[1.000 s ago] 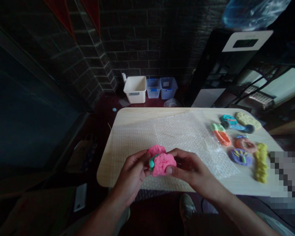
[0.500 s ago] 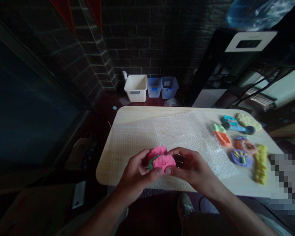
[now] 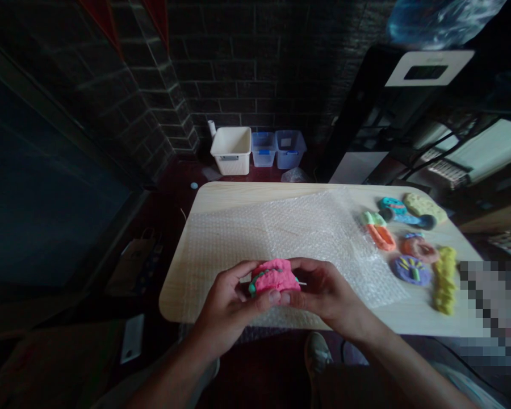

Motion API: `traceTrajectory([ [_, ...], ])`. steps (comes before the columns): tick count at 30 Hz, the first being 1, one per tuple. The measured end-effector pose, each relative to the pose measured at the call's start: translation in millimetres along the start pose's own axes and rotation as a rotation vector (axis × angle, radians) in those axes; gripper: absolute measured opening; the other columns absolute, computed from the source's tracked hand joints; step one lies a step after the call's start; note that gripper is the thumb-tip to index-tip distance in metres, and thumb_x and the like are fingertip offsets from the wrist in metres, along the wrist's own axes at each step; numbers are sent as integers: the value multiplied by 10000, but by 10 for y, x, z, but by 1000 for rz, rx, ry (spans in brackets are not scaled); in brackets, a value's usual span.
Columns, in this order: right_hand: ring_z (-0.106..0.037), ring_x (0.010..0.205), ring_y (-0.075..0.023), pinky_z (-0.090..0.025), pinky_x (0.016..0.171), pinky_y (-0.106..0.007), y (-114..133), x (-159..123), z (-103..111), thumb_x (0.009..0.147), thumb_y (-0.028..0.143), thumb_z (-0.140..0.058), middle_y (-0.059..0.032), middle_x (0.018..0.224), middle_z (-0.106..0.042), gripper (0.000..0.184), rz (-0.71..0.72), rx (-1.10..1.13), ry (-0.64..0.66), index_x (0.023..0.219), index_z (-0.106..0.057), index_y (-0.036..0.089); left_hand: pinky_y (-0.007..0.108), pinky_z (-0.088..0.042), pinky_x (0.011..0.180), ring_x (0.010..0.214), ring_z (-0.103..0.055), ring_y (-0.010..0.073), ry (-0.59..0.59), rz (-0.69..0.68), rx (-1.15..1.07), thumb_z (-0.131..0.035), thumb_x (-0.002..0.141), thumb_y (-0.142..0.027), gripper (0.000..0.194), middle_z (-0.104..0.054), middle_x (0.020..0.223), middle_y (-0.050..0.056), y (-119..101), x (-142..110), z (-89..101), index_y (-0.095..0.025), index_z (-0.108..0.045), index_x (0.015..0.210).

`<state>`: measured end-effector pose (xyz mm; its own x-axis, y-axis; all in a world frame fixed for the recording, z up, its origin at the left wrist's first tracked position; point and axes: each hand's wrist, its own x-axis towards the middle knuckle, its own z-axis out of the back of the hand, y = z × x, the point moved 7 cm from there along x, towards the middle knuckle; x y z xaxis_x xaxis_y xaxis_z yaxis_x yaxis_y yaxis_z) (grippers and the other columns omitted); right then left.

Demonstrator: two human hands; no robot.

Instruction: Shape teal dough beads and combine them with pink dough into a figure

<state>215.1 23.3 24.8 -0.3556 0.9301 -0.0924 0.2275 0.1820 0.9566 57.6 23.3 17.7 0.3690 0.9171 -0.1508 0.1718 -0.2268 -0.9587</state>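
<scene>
A pink lump of modelling clay (image 3: 273, 276) with a green strip through its middle sits between both my hands, above the near edge of the table (image 3: 221, 196). My left hand (image 3: 230, 304) wraps it from the left, thumb pressed under its front. My right hand (image 3: 326, 292) grips it from the right, fingers curled over the top. Both hands squeeze the two pink halves together. A sheet of bubble wrap (image 3: 289, 233) covers the table beneath.
Several finished clay figures lie at the table's right: an orange and green one (image 3: 378, 233), a teal and blue one (image 3: 398, 210), a purple disc (image 3: 411, 270), a yellow-green strip (image 3: 445, 278). A white bin (image 3: 231, 149) and two blue boxes (image 3: 276, 149) stand on the floor by the brick wall.
The two pink halves, apart and upright a second ago, are now pressed flat together. Both hands have closed in around the lump, the left thumb coming under its front.
</scene>
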Motion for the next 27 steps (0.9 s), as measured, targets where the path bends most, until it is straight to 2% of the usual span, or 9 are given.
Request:
traceTrajectory([
  [4, -763, 886, -201, -622, 853, -340, -35, -10, 25, 806, 367, -954, -67, 1019, -841, 365, 12, -59, -33, 1116, -840, 210, 287, -590, 897, 1040, -752, 231, 22, 12, -41, -859, 905, -284, 384, -815, 1174, 100, 31, 42, 10, -184, -790, 1269],
  [8, -733, 889, -187, -590, 802, -282, -36, -20, 61, 803, 344, -958, -66, 970, -827, 366, -16, -134, -59, 1110, -840, 185, 270, -593, 888, 1029, -761, 219, 39, 37, -61, -876, 892, -286, 384, -827, 1146, 94, 35, 51, 22, -176, -801, 1253],
  [12, -697, 780, -154, -548, 693, -235, -67, -27, 81, 739, 321, -999, -39, 867, -809, 374, -71, -108, -75, 1053, -849, 182, 270, -594, 898, 1041, -765, 220, 49, 52, -37, -873, 899, -297, 383, -836, 1130, 89, 27, 38, 17, -177, -810, 1257],
  [19, -688, 751, -127, -549, 716, -213, -132, -6, 92, 709, 280, -1017, -28, 856, -813, 349, -79, 46, -72, 1002, -855, 179, 286, -600, 902, 1054, -773, 236, 60, 79, -58, -877, 896, -307, 408, -836, 1146, 106, 64, 35, -21, -167, -799, 1271],
  [24, -683, 737, -125, -549, 708, -209, -157, -4, 106, 720, 270, -1011, -27, 835, -807, 349, -74, 54, -62, 1012, -851, 166, 270, -597, 875, 1018, -778, 223, 53, 107, -94, -912, 852, -279, 415, -840, 1143, 110, 64, 22, -41, -158, -806, 1233],
  [27, -685, 753, -123, -550, 714, -208, -152, 0, 108, 730, 255, -1004, -31, 890, -816, 356, -69, 50, -65, 1039, -847, 174, 274, -588, 893, 1039, -773, 228, 58, 115, -87, -906, 858, -279, 421, -841, 1146, 112, 49, 20, -47, -154, -804, 1247],
])
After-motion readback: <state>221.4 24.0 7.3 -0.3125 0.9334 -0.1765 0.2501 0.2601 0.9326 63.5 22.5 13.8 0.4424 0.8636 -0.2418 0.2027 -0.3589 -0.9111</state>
